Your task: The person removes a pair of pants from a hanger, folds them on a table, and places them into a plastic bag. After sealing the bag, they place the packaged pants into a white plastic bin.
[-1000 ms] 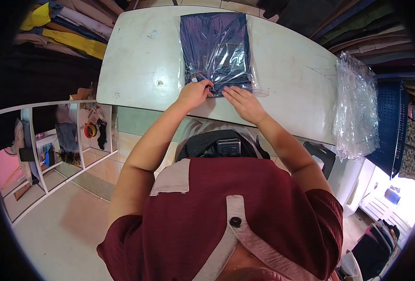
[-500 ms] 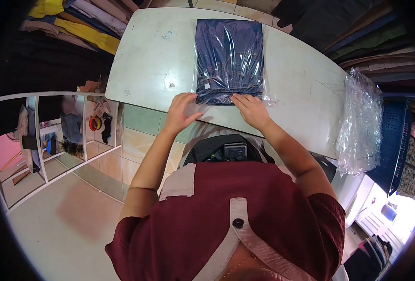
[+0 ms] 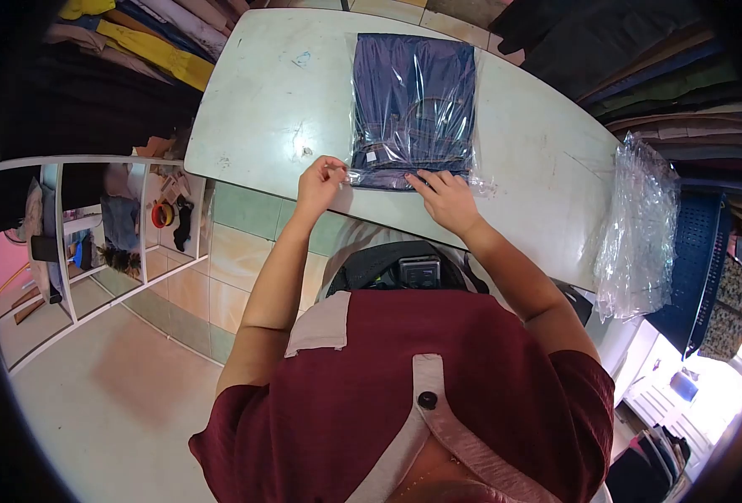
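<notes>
Folded navy trousers (image 3: pixel 417 84) lie inside a clear plastic bag (image 3: pixel 479 180) on the white table (image 3: pixel 258 101). Pocket stitching, a waistband and a small white tag show through the film at the near end. At the bag's near left corner, my left hand (image 3: pixel 319 186) is closed in a pinch on the plastic edge. My right hand (image 3: pixel 449 199) rests on the near edge of the bag, right of centre, its fingers stretched out over the film.
A stack of clear plastic bags (image 3: pixel 635 239) hangs over the table's right end, beside a blue perforated basket (image 3: pixel 689 268). Folded clothes fill shelves (image 3: pixel 672 101) at the upper right and upper left. A white-framed rack (image 3: pixel 69 243) stands at left. A black bag (image 3: pixel 387 267) sits before me.
My left hand's fingers have closed from spread apart to a pinch at the bag's corner. My right hand has stayed on the near edge, shifting slightly. The view has shifted a little.
</notes>
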The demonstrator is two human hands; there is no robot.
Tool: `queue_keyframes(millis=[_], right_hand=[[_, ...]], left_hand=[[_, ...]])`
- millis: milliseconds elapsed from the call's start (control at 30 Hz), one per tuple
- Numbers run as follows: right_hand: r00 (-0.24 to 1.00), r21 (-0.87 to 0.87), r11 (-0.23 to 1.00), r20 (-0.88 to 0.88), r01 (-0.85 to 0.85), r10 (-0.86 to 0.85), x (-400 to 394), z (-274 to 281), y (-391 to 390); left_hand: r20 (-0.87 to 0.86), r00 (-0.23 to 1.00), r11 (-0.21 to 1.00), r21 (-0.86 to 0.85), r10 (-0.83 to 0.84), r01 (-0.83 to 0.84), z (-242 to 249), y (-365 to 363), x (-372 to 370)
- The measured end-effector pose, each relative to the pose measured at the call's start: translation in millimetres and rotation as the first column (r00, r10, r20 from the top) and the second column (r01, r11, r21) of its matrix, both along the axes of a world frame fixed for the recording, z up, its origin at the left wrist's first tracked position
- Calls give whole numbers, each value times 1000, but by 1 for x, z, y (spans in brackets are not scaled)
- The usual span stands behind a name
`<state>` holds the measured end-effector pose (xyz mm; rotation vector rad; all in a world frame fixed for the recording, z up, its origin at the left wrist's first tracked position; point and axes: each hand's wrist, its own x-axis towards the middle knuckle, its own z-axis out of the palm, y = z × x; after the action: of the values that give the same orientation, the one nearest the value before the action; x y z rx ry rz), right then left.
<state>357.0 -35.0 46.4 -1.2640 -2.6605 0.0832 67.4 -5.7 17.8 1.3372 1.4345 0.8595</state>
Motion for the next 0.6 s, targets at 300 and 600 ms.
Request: queue_keyframes(millis=[300,600], right_hand=[[999,17,999,-28,36,-35,-3,-4,-2],[991,48,998,-125,-34,40,10,-6,1]], left_hand=[[-647,728,516,555,-224,652,57,-26,42],[-792,580,658,336,-190,674,9,-7,59]])
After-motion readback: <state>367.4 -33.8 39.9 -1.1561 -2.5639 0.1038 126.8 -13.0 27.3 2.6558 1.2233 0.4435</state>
